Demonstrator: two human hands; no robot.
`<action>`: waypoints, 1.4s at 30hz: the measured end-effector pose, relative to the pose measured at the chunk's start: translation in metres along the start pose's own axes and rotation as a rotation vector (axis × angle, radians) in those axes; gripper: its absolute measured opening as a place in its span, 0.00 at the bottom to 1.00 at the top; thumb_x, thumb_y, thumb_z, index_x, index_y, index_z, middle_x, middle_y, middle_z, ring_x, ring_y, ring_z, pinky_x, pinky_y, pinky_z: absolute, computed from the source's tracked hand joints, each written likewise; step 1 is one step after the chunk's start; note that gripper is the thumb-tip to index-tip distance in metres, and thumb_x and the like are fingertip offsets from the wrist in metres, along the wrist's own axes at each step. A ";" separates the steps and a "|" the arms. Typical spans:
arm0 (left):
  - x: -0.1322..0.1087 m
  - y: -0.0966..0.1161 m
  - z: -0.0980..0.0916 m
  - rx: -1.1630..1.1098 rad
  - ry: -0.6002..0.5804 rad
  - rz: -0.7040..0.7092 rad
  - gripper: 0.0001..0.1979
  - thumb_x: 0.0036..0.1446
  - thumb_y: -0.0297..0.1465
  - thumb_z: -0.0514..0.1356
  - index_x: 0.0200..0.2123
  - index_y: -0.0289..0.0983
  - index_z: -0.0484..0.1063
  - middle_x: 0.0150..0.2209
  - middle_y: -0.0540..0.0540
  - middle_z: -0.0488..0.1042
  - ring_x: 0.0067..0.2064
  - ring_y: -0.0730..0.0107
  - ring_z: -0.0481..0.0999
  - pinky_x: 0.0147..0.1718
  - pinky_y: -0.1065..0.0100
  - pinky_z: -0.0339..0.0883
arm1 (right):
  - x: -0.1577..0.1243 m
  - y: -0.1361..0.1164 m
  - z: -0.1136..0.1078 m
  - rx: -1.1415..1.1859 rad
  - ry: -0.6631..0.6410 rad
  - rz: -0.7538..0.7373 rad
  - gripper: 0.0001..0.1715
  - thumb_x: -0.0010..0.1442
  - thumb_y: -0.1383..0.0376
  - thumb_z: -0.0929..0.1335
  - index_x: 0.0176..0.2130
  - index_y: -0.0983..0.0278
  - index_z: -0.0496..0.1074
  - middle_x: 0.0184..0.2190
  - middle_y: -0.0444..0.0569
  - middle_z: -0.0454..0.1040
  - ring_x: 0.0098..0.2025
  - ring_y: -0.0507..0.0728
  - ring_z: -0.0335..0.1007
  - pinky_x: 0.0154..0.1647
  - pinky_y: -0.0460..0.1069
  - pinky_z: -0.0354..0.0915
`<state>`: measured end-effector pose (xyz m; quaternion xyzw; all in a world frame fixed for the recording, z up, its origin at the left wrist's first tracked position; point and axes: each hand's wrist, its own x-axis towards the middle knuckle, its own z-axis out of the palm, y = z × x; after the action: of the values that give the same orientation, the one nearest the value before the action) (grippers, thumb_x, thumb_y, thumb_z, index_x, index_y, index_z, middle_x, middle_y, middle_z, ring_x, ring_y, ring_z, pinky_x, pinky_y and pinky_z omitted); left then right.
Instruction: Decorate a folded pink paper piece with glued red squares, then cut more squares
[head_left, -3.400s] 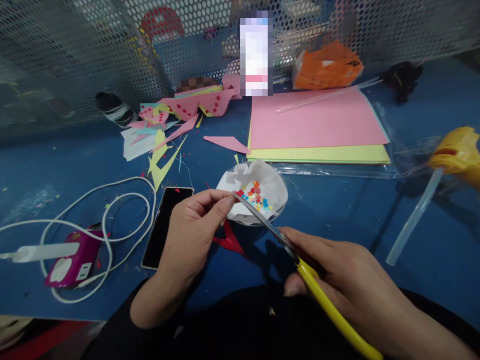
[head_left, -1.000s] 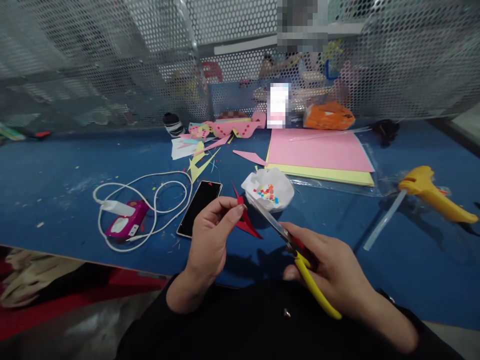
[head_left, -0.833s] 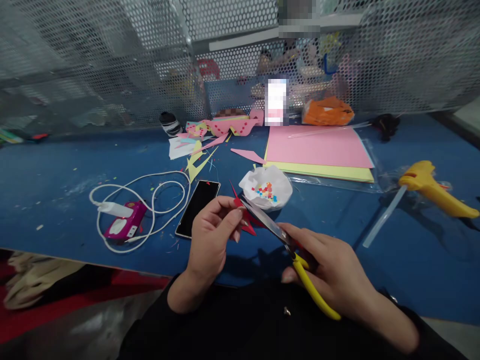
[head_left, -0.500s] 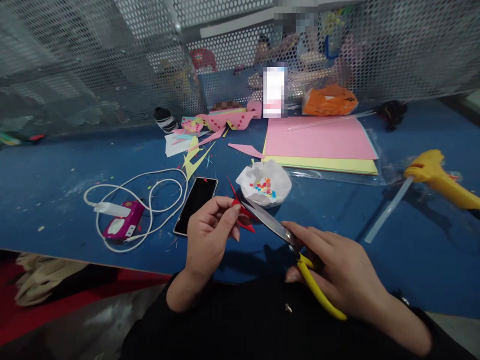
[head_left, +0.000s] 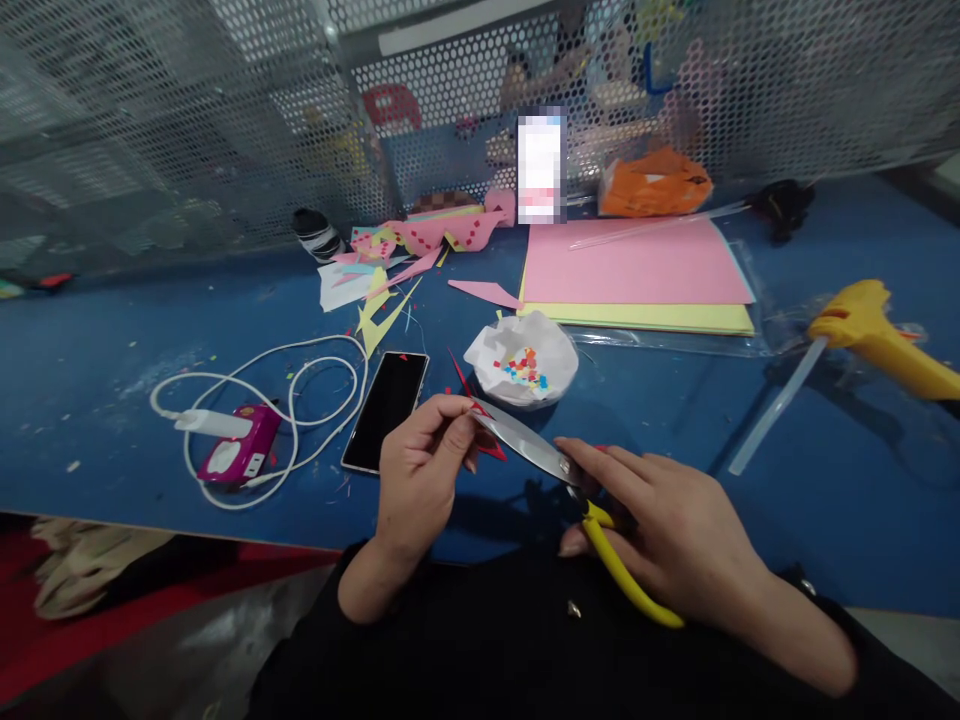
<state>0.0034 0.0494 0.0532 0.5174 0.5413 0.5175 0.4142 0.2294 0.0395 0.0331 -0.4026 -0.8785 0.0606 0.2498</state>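
My left hand (head_left: 424, 465) pinches a small piece of red paper (head_left: 481, 408) between thumb and fingertips. In my right hand (head_left: 664, 525) is a pair of scissors (head_left: 529, 445) with yellow handles, its blades pointing left and reaching the red paper at my left fingertips. Another red paper scrap (head_left: 491, 447) shows just below the blades, partly hidden by them. Right behind the blades stands a white crumpled paper bowl (head_left: 559, 370) holding small red, blue, yellow and orange paper bits (head_left: 529, 372). A dark-screened phone (head_left: 386, 410) lies beside my left hand.
A purple adapter (head_left: 244, 445) with a looped white cable (head_left: 300, 440) lies at left. Pink and yellow sheets (head_left: 637, 265) are at the back right, near an orange packet (head_left: 656, 185). A yellow glue gun (head_left: 862, 320) lies at right. Cut paper scraps (head_left: 386, 315) are strewn at centre-left.
The scissors' blades have closed together and moved left, their tips now at my left fingertips on the red paper. The camera view has shifted slightly.
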 end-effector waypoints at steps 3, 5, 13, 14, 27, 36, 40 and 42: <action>-0.001 0.000 0.003 0.000 -0.010 -0.021 0.08 0.65 0.34 0.61 0.33 0.40 0.76 0.24 0.53 0.72 0.24 0.75 0.67 0.25 0.72 0.64 | 0.001 0.000 0.001 0.002 -0.002 -0.006 0.29 0.73 0.53 0.56 0.55 0.71 0.71 0.36 0.55 0.82 0.28 0.60 0.79 0.25 0.53 0.72; -0.001 0.000 0.005 -0.002 -0.024 -0.035 0.09 0.66 0.33 0.61 0.31 0.40 0.75 0.24 0.53 0.71 0.24 0.75 0.66 0.25 0.72 0.63 | 0.000 0.000 0.001 -0.004 -0.003 -0.009 0.30 0.73 0.52 0.56 0.55 0.71 0.71 0.36 0.56 0.82 0.29 0.60 0.79 0.26 0.53 0.72; 0.000 -0.001 0.006 -0.001 -0.049 -0.061 0.11 0.66 0.36 0.61 0.30 0.40 0.74 0.24 0.52 0.72 0.25 0.72 0.67 0.26 0.70 0.62 | -0.003 0.003 0.005 -0.015 -0.022 -0.001 0.27 0.72 0.55 0.59 0.57 0.70 0.69 0.36 0.54 0.82 0.29 0.59 0.79 0.27 0.52 0.71; -0.001 -0.002 0.006 -0.006 -0.053 -0.060 0.10 0.66 0.35 0.61 0.31 0.40 0.74 0.25 0.52 0.72 0.25 0.73 0.67 0.26 0.70 0.62 | -0.003 0.003 0.005 -0.013 -0.020 -0.001 0.27 0.72 0.54 0.59 0.57 0.70 0.69 0.36 0.54 0.82 0.29 0.59 0.78 0.27 0.51 0.70; 0.000 -0.005 0.007 -0.065 -0.091 -0.060 0.09 0.68 0.34 0.60 0.33 0.41 0.74 0.27 0.54 0.75 0.26 0.75 0.66 0.27 0.72 0.61 | -0.003 0.003 0.006 0.020 -0.009 0.003 0.29 0.73 0.54 0.56 0.55 0.72 0.71 0.32 0.51 0.80 0.25 0.57 0.75 0.23 0.51 0.69; 0.001 -0.008 0.006 -0.086 -0.088 -0.094 0.09 0.67 0.35 0.61 0.32 0.40 0.75 0.26 0.53 0.73 0.26 0.77 0.65 0.27 0.73 0.60 | 0.000 0.001 0.007 0.035 0.022 0.009 0.32 0.75 0.52 0.54 0.53 0.73 0.74 0.28 0.49 0.79 0.22 0.56 0.74 0.21 0.50 0.66; 0.002 -0.009 0.005 -0.115 -0.082 -0.085 0.08 0.65 0.35 0.63 0.32 0.39 0.76 0.25 0.53 0.73 0.25 0.78 0.66 0.25 0.75 0.60 | -0.003 0.002 0.007 0.199 0.035 0.105 0.34 0.72 0.47 0.58 0.55 0.72 0.72 0.31 0.50 0.81 0.28 0.56 0.77 0.26 0.48 0.69; 0.002 -0.008 0.004 -0.119 -0.075 -0.088 0.07 0.63 0.34 0.65 0.33 0.39 0.77 0.24 0.54 0.71 0.25 0.79 0.66 0.24 0.76 0.59 | -0.005 0.003 0.008 0.344 0.043 0.210 0.32 0.70 0.46 0.62 0.56 0.68 0.72 0.32 0.48 0.80 0.29 0.54 0.77 0.29 0.46 0.69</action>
<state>0.0064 0.0523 0.0453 0.4866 0.5158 0.5102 0.4866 0.2307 0.0388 0.0234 -0.4444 -0.8030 0.2267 0.3261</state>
